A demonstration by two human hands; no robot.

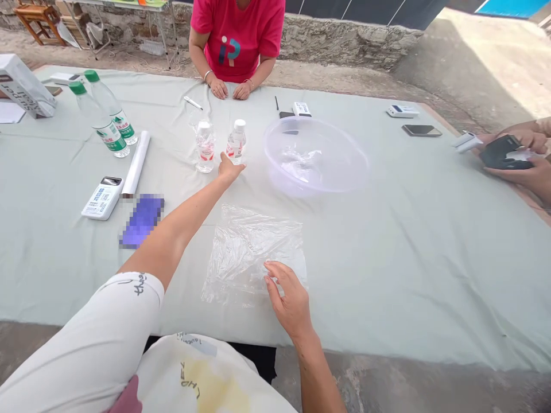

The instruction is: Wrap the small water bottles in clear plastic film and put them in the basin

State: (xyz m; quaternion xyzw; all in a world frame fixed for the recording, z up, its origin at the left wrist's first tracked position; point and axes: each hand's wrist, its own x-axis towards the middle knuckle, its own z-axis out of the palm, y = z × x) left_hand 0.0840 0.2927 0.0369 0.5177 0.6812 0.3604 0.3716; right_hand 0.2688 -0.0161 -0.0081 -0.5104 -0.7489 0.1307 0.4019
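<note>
Grey-green cloth over a long table point(387, 258), left hand point(232, 170) at a small bottle point(237, 139)

Behind the table runs a rough stone wall point(336, 43), with bare ground on the right. The small bottle stands upright beyond the middle of the table, white-capped, with a red and white label, and a matching bottle point(205, 146) stands just to its left. The left hand reaches out to its lower part, forefinger on one side and thumb on the other; the remaining fingers are hidden, so I cannot tell whether they press on it.

The right hand point(289, 298) is spread, thumb and fingers curved and apart, holding nothing. It is over the right side of a clear plastic bag point(253, 241) lying flat and wrinkled near the front edge; whether it touches the bag I cannot tell.

Right of the bottles sits a translucent purple basin point(344, 155) with crumpled clear plastic point(301, 163) in it. To the left are two tall green-capped bottles point(107, 129), a white roll point(138, 163) and a white device point(102, 198). Across the table, a person in a pink shirt point(239, 43) rests both hands on the cloth. At the right edge, another person's hands point(534, 172) hold a dark object point(499, 154).
</note>
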